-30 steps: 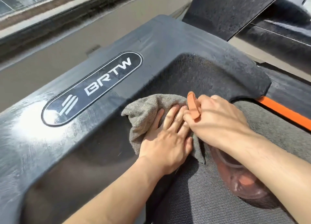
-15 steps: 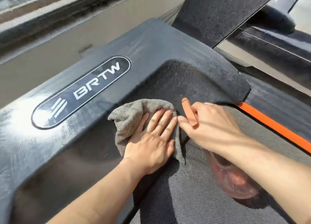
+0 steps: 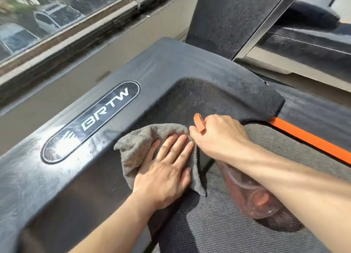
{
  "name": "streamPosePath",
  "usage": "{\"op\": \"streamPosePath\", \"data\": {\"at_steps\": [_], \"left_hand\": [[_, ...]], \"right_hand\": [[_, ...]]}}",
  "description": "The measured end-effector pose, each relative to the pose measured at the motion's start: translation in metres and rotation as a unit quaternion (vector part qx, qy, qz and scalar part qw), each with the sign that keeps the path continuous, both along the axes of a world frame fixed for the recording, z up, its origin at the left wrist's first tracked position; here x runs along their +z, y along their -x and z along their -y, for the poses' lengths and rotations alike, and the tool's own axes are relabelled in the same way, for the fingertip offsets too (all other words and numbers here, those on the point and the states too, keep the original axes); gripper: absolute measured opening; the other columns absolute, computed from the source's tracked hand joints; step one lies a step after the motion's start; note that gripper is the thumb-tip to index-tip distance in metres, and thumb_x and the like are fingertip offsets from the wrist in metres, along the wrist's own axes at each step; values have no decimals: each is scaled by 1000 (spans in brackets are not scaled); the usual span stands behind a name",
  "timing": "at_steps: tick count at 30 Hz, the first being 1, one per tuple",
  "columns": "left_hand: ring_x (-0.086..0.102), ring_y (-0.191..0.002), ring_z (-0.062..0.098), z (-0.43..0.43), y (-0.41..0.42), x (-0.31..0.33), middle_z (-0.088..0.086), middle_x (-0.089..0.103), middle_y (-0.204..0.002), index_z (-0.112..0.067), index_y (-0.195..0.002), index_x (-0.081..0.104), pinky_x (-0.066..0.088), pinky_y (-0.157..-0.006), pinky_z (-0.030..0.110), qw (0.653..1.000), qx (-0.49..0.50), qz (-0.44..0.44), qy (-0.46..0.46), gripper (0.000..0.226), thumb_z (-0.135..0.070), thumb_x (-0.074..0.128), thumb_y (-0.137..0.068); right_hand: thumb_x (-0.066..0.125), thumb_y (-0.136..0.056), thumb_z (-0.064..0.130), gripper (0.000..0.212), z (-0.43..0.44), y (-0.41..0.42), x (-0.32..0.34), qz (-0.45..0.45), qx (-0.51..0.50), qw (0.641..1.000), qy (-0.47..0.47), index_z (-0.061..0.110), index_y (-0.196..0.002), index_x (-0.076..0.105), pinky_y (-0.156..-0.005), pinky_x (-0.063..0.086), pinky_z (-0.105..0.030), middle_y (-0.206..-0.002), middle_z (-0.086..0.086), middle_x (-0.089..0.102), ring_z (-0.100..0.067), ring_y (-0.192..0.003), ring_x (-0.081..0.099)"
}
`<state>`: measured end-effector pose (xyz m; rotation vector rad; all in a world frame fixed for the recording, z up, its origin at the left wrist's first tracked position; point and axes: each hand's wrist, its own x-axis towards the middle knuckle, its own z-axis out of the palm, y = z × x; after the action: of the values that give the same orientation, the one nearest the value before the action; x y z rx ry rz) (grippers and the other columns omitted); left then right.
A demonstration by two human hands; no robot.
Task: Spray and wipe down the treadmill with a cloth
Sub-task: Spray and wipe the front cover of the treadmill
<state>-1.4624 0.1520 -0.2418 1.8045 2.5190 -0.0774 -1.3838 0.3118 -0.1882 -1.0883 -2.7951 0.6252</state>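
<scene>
One dusty black treadmill hood (image 3: 171, 72) sits beside a grimy window (image 3: 57, 9).

The cloth (image 3: 136, 144) lies under the left hand (image 3: 165, 169) at the belt-side edge of the motor cover (image 3: 57, 176); just right, the right hand (image 3: 218, 136) holds the spray bottle (image 3: 250, 193) over the belt (image 3: 228, 233).

window (image 3: 85, 1) top left; parked cars (image 3: 57, 17) outside it; beige wall (image 3: 76, 81) beneath; dark machine (image 3: 313, 15) top right
</scene>
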Motion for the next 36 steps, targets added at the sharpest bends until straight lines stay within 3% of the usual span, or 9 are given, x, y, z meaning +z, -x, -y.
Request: {"op": "streamPosePath", "data": {"at_steps": [7, 13, 16, 18, 22, 25, 27, 32, 36], "left_hand": [[2, -150, 12, 2, 2, 1, -10, 8, -163, -34, -156, 11, -7, -120, 37, 1000, 5, -2, 17, 63, -53, 23, -97], [14, -149, 15, 2, 0, 2, -6, 23, -161, -29, -154, 26, 5, -118, 40, 1000, -13, 11, 15, 62, -49, 30, -96], [-19, -145, 9, -32, 3, 2, -7, 3, -164, -30, -156, 5, -13, -119, 38, 998, -58, 24, 25, 65, -51, 16, -95], [-28, -144, 12, -72, -1, 0, -1, 1, -164, -24, -156, -3, -11, -119, 39, 994, -87, 52, 42, 69, -50, 20, -96], [18, -146, 21, -134, -8, 7, 4, 21, -160, -26, -155, 16, 18, -119, 39, 988, -65, 134, 46, 71, -45, 45, -93], [-1, -149, 14, -118, 33, 6, -6, 6, -164, -31, -156, 7, -11, -116, 40, 996, -93, -16, -10, 63, -49, 28, -100], [2, -150, 15, -90, 74, 12, -12, 8, -163, -39, -154, 8, -7, -115, 49, 993, -15, -106, -39, 59, -53, 19, -98], [7, -150, 19, -63, 100, 36, -10, 8, -163, -41, -153, 7, 9, -116, 59, 977, 207, -3, -53, 61, -55, 23, -95], [16, -150, 21, -15, 43, 28, -5, 18, -162, -25, -155, 22, 11, -118, 52, 993, 105, -49, -35, 65, -49, 32, -96]], "right_hand": [[41, -91, 53, 44, -9, -4, 2, 11, 8, 1000, 16, 18, -64, 38, -69, 35, -34, -101, -15, 69, -38, -97, 63], [41, -91, 53, 43, -14, -11, -2, 34, -26, 999, 11, 18, -66, 42, -69, 36, -33, -101, -15, 70, -38, -97, 64], [45, -89, 54, 40, -17, -10, -1, 30, -29, 999, 11, 18, -72, 48, -72, 39, -34, -106, -13, 69, -35, -103, 63], [46, -90, 53, 39, -16, -11, -3, 25, -38, 999, 13, 18, -89, 61, -79, 44, -36, -112, -13, 68, -34, -108, 62], [45, -93, 49, 45, -21, -14, 2, 24, -76, 997, -7, 17, -118, 64, -85, 44, -34, -122, -9, 64, -32, -113, 60], [40, -95, 46, 40, -24, -13, 2, 27, -70, 997, -5, 17, -106, 65, -78, 40, -35, -117, -12, 67, -34, -109, 61], [40, -95, 50, 40, -23, -13, -1, 33, -68, 997, 8, 15, -81, 55, -72, 37, -34, -108, -14, 68, -36, -102, 62], [41, -95, 53, 44, -6, -4, 3, 19, -47, 999, 4, 20, -66, 39, -71, 38, -35, -100, -12, 68, -36, -98, 63], [40, -95, 48, 35, 11, 17, 17, -62, 10, 998, -18, 21, -72, 45, -69, 35, -33, -91, -8, 62, -34, -94, 61]]}}
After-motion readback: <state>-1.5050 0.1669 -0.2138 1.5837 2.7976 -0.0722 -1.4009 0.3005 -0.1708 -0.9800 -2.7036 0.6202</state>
